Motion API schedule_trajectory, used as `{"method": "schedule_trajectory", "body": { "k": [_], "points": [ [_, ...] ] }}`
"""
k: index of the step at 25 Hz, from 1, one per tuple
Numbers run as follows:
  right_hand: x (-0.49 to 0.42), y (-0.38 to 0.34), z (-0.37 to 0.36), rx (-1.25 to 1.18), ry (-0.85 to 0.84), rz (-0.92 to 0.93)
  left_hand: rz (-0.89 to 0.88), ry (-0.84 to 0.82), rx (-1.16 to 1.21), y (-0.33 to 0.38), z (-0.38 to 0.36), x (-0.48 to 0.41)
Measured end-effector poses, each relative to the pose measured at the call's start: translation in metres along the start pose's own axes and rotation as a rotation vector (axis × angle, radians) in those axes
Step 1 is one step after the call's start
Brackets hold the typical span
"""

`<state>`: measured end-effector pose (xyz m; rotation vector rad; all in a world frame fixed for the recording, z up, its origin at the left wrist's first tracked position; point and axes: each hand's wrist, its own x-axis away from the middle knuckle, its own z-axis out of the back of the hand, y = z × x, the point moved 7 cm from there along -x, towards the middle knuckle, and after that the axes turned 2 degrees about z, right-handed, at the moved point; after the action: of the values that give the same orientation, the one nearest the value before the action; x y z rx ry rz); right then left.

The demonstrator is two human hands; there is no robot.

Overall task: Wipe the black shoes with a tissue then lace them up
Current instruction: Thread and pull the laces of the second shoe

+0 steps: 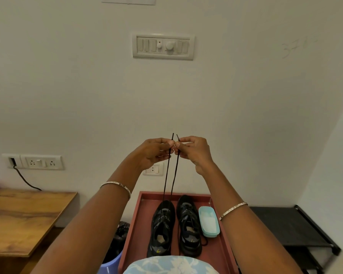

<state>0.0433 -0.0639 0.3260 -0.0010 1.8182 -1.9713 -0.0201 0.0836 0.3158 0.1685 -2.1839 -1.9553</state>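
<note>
Both hands pinch the black shoelace (166,176), one end each: L hand (153,153) holds the left strand btwn thumb & forefinger, R hand (194,153) holds the right strand the same way, other fingers curled in. Hands are raised in front of the wall, fingertips nearly touching, w/ the short lace tips poking up above them. The 2 strands run down taut, close together & roughly parallel, to the front of the left black shoe (162,228), which stands on a red-brown tray (135,234), toe pointing to the wall. The right black shoe (188,226) stands just beside it, also toe to the wall, laces across its top and a loose lace end lying on the tray by its right side. A pale-blue box (208,222) w/ white contents sits just right of that shoe, on the same tray; can't tell what the white stuff is. Thin bangle on each wrist, L (117,186) & R (233,210). Left of the tray is a wooden table (22,220); btwn them, low down, a blue bin (109,264) w/ a black bag in it. Right of the tray is a black rack (285,224). On the wall: a switch panel (163,46) high up, a socket strip (41,162) at left w/ a black cable (24,179) hanging from it, and a small socket (152,169) behind the L hand
</note>
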Motion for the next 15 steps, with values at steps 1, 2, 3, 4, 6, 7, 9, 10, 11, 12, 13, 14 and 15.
{"method": "schedule_trajectory", "body": {
  "k": [1, 2, 3, 4, 6, 7, 9, 10, 11, 12, 13, 14, 15],
  "points": [
    [0.000, 0.002, 0.001, -0.008, -0.002, -0.002, 0.037, -0.012, 0.038, -0.004, 0.000, 0.000],
    [0.000, 0.002, 0.001, -0.022, -0.011, 0.006, 0.070, -0.026, 0.060, -0.008, -0.001, 0.000],
    [0.001, 0.002, 0.001, -0.043, -0.030, 0.013, 0.098, -0.044, 0.082, -0.011, -0.002, 0.000],
    [0.002, 0.002, 0.000, -0.075, -0.054, 0.009, 0.123, -0.060, 0.112, -0.014, -0.002, 0.000],
    [0.006, 0.004, -0.002, -0.141, -0.101, -0.018, 0.159, -0.074, 0.167, -0.018, -0.004, -0.001],
    [0.008, 0.005, -0.002, -0.172, -0.120, -0.032, 0.170, -0.071, 0.182, -0.020, -0.005, -0.002],
    [0.010, 0.007, -0.001, -0.230, -0.150, -0.048, 0.179, -0.053, 0.202, -0.021, -0.006, -0.005],
    [0.010, 0.007, -0.001, -0.253, -0.162, -0.057, 0.172, -0.043, 0.200, -0.021, -0.006, -0.006],
    [0.010, 0.008, -0.001, -0.268, -0.168, -0.074, 0.151, -0.038, 0.175, -0.020, -0.006, -0.006],
    [0.010, 0.010, -0.001, -0.278, -0.165, -0.099, 0.113, -0.031, 0.117, -0.017, -0.007, -0.006],
    [0.009, 0.012, 0.000, -0.276, -0.147, -0.130, 0.054, -0.013, 0.031, -0.013, -0.007, -0.006],
    [0.009, 0.014, 0.001, -0.261, -0.119, -0.162, -0.035, 0.018, -0.082, -0.007, -0.006, -0.005],
    [0.008, 0.015, 0.001, -0.236, -0.085, -0.189, -0.158, 0.060, -0.218, 0.001, -0.007, -0.004]
  ]
}}
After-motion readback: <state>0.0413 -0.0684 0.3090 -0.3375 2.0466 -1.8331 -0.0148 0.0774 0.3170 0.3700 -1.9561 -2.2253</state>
